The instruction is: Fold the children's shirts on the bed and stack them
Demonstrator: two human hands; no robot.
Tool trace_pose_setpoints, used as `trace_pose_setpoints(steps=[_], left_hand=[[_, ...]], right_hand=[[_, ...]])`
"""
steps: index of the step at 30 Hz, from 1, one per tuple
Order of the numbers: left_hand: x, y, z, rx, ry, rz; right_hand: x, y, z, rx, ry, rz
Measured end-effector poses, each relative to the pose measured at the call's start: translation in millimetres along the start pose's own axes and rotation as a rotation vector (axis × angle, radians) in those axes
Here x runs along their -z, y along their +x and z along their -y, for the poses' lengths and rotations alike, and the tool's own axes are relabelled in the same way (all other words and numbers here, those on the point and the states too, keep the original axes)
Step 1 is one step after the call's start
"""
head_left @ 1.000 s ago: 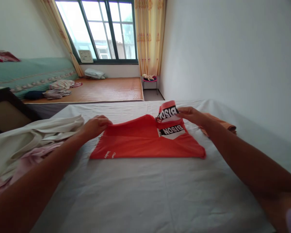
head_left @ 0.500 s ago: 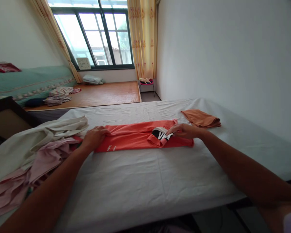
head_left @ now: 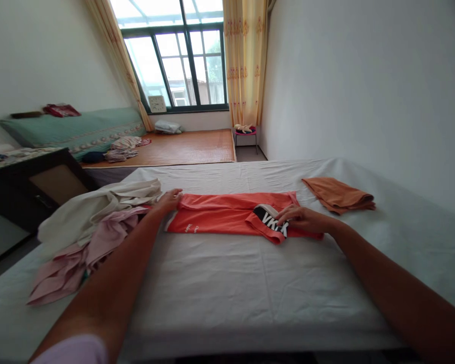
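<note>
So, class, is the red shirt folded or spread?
Folded: the shirt lies in a narrow strip, its printed sleeve laid over it.

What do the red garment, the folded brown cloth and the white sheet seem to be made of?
Red garment: matte, thin fabric, likely a cotton or synthetic knit; it lies in soft, flat folds. Folded brown cloth: matte fabric, perhaps cotton, with rounded fold edges. White sheet: matte cloth, possibly cotton or a blend, showing fine creases.

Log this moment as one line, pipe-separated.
left hand: at red garment, far left corner | right hand: on its lettered part | brown cloth: folded, on white sheet
</note>
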State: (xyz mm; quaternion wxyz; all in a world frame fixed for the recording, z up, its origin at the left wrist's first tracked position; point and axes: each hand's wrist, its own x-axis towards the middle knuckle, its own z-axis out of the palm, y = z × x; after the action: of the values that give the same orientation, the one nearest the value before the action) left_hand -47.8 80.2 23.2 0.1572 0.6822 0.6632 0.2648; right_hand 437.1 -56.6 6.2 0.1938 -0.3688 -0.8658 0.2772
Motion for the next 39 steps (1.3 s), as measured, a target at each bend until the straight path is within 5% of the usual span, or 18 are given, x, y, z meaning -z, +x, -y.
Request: trace_pose_setpoints(steps=[3,8,11,15,20,25,28,31,39], left_hand=[[-12.0,11,-3,-0.087,0.077,0.102],[-25.3,21,19,-0.06,0.237,-0.062],[-26.2,20,31,-0.065,0.192,-0.052],[-21.8,13,30,-0.155,0.188,-0.219],[-26.8,-4,-11,-0.385,0.106,-0.305],[-59.6,-44,-80,-0.779,-0.096,-0.017],[-85.4,-73,-113,-0.926,-0.113,0.193],[-106.9,-93,-134,-0.973,-0.058,0.308],[-122.0,-104,-144,-0.917,-0.068,0.22]], right_hand=[[-2,-3,2,0.005,-0.036,-0.008],[-5,-4,4,-0.007,-0.065,-0.054],[-6,-1,5,0.012,-0.107,-0.095],[-7,4,11,0.045,-0.17,-0.182],[-6,2,17,-0.031,-0.069,-0.159],[-4,0,14,-0.16,0.04,-0.351],[-7,1,11,-0.167,0.067,-0.327],[-10,2,10,-0.168,0.102,-0.291],[-19,12,8,-0.329,0.009,-0.497]])
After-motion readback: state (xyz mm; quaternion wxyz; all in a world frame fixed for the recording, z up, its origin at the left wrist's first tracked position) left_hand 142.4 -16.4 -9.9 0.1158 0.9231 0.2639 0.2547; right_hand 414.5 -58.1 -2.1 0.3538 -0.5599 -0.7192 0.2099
